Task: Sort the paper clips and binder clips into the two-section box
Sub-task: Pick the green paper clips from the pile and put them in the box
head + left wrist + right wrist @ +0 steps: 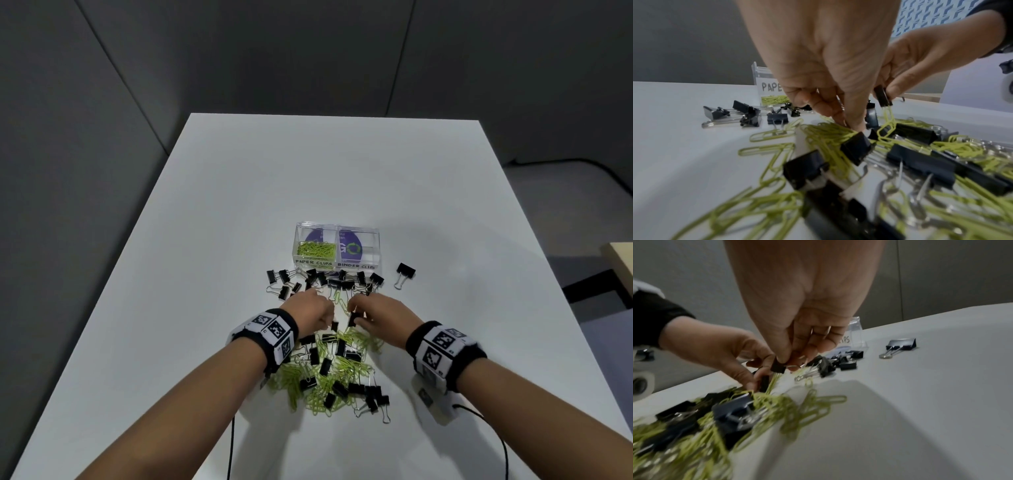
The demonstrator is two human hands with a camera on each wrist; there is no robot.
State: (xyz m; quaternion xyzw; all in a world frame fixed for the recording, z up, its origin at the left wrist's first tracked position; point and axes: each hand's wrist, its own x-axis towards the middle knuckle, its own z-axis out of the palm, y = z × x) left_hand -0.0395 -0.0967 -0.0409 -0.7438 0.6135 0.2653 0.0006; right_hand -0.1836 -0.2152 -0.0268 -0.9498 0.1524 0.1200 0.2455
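Right hand (376,317) pinches a binder clip (778,366); left hand (310,313) seemingly pinches another; box (337,263) reads "PAPER CLIPS", "BINDER CLIPS".

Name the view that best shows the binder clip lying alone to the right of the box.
The head view: the lone binder clip shows whole, right of the box. The right wrist view also shows it, at an oblique angle. The left wrist view does not show it.

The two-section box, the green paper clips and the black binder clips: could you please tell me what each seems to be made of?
Two-section box: clear, glossy, probably hard plastic; its contents show through the walls.
Green paper clips: thin bent wire, apparently with a matte green coating.
Black binder clips: probably painted sheet metal, faintly shiny, with bare silvery wire handles.
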